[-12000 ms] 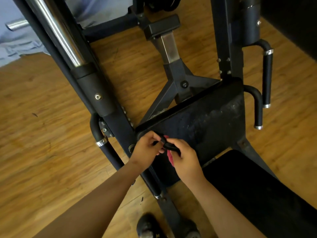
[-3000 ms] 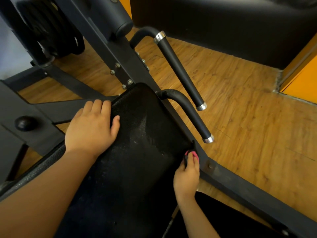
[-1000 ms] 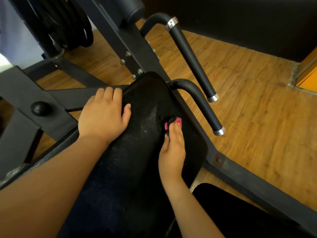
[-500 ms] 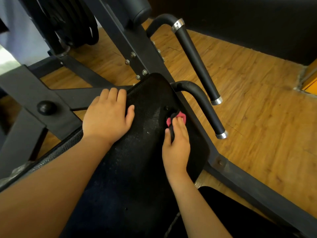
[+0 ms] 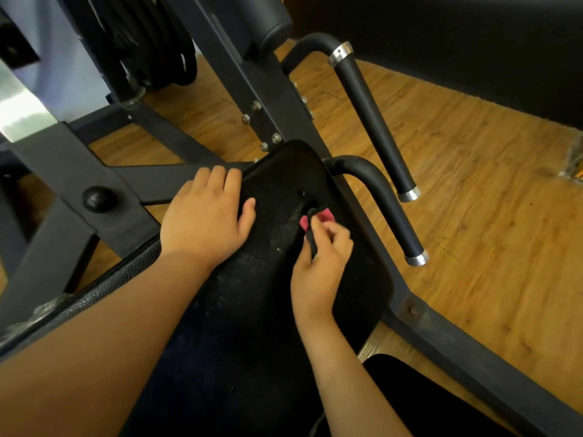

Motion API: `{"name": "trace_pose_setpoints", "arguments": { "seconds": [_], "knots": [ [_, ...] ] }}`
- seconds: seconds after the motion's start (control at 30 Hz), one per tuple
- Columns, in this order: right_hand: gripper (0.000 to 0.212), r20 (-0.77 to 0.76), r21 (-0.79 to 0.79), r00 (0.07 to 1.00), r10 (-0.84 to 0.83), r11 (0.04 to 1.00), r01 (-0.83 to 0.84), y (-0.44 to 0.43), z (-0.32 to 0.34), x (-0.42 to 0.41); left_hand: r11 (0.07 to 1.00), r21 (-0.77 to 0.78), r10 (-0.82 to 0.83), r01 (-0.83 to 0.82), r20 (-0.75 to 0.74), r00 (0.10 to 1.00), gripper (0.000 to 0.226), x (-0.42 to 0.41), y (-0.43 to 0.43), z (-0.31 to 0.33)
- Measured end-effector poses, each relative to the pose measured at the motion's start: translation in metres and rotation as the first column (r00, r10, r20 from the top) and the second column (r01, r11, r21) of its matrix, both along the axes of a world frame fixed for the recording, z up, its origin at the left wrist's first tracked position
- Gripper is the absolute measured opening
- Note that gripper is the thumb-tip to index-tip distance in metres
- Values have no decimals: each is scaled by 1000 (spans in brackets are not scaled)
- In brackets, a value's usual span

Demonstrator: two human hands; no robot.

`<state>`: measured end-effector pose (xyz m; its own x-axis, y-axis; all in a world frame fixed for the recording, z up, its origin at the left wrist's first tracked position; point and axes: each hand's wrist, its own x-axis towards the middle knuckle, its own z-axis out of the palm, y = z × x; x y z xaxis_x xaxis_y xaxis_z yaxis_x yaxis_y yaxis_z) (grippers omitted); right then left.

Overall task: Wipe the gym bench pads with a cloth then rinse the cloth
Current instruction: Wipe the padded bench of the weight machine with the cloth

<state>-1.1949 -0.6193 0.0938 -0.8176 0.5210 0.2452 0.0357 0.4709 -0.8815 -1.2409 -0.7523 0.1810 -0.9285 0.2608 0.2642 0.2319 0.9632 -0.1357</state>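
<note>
**Small cloth, big pad: wiping near the head end**

At 9 o'clock in the view a round black knob (image 5: 99,198) sits on the steel frame. Just right of it the left hand (image 5: 205,222) lies flat on the left edge of the bench pad (image 5: 271,310), fingers pressed together and reaching over the rim, thumb spread onto the surface, bracing. Toward 1 o'clock from the right hand (image 5: 318,266), the pink-and-black cloth (image 5: 315,217) is bunched against the pad, pinched between curled fingers and thumb. Further right, 2 foam-covered handles (image 5: 388,209) slope over the wooden floor (image 5: 473,184).

Risks, as I judge them: the wad is small, so each pass probably covers a narrow strip and patches could be missed. A stroke toward 2 o'clock could knock the knuckles on the nearer handle. A loose pinch might let the cloth slip off the pad's right edge.

Hard to make out: how much cloth lies inside the palm, whether it is damp, and whether the pale specks on the pad are dust or wear. Both forearms hide the pad's near end, and a 2nd pad (image 5: 426,405) at 5 o'clock is cut off.
</note>
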Motion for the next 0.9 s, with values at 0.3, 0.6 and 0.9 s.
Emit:
{"name": "trace_pose_setpoints", "arguments": {
  "seconds": [0.3, 0.6, 0.9],
  "knots": [
    [33, -45, 43, 996, 72, 997, -70, 4, 8, -9, 1000, -1, 7, -7, -3, 1000, 47, -1, 0, 0],
    [36, -84, 83, 977, 194, 979, -187, -17, 8, 15, 1000, 6, 10, -10, -11, 1000, 47, -1, 0, 0],
    [42, -55, 136, 984, 168, 978, -159, -32, 12, 21, 1000, 7, 2, -2, -8, 1000, 45, -1, 0, 0]
  ]
}}
